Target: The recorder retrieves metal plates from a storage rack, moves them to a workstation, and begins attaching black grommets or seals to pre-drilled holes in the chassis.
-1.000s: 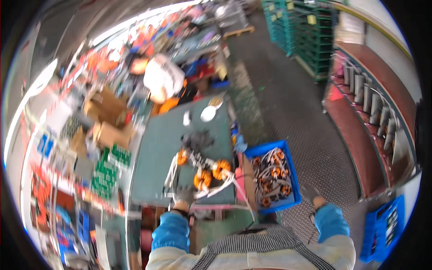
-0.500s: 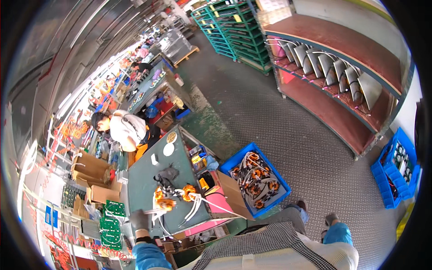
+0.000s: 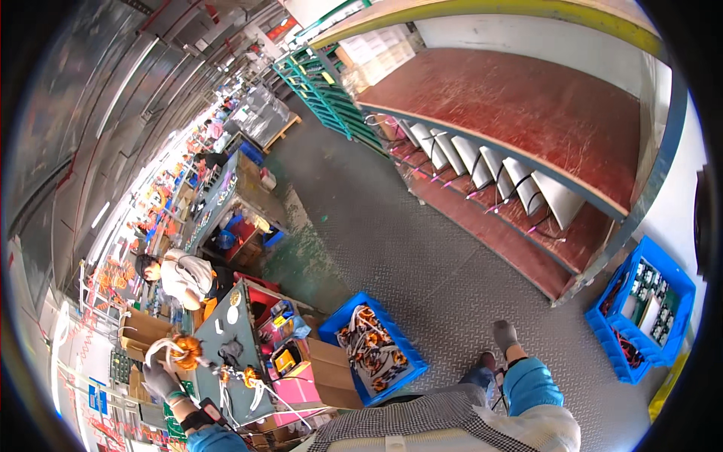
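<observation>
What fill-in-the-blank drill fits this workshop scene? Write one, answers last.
1. The left hand, in a grey glove, holds up an orange copper coil with ____ wires hanging off it.
2. The crate full of coils on the floor is ____.
3. Another coil lies on the green ____.
4. The knee wears ____ trousers.

Answers: white; blue; table; blue

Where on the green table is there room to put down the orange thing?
The left hand holds an orange wound coil over the green table's near left corner. Bare green shows mid-table, between the dark rag and the white disc. The near end is crowded with another coil and white wires.
</observation>
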Available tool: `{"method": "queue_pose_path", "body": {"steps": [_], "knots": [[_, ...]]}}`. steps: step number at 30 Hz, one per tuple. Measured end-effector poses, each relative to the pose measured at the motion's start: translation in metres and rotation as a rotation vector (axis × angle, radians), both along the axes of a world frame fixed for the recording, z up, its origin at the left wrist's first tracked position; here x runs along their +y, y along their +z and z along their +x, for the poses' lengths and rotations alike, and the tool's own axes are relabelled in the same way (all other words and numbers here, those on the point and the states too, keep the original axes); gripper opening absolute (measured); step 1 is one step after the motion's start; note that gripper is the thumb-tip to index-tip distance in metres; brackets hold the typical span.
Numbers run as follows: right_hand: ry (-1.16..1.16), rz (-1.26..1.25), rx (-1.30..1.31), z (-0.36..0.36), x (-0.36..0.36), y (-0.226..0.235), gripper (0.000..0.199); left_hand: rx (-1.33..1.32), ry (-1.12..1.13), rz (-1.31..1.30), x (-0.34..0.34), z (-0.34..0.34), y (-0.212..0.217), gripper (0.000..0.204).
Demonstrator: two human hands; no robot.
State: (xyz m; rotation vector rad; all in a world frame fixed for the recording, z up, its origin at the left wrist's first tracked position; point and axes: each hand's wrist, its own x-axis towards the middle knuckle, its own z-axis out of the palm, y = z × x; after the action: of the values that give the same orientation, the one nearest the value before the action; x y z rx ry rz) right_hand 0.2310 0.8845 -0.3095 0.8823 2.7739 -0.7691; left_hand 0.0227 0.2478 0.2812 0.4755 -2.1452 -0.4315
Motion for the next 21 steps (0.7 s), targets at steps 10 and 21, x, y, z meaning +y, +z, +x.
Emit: {"method": "queue_pose_path", "body": {"steps": [10,21], "knots": [[0.5,0.12,-0.222,0.08,0.017,-0.069,0.022,-0.195,-0.802,-0.091,0.273,-0.05,-0.045,0.013],[0.021,-0.003,-0.078,0.061,0.105,-0.088,0.02,-0.015,-0.938,-0.658,0.371,-0.092,-0.071,0.022]]}}
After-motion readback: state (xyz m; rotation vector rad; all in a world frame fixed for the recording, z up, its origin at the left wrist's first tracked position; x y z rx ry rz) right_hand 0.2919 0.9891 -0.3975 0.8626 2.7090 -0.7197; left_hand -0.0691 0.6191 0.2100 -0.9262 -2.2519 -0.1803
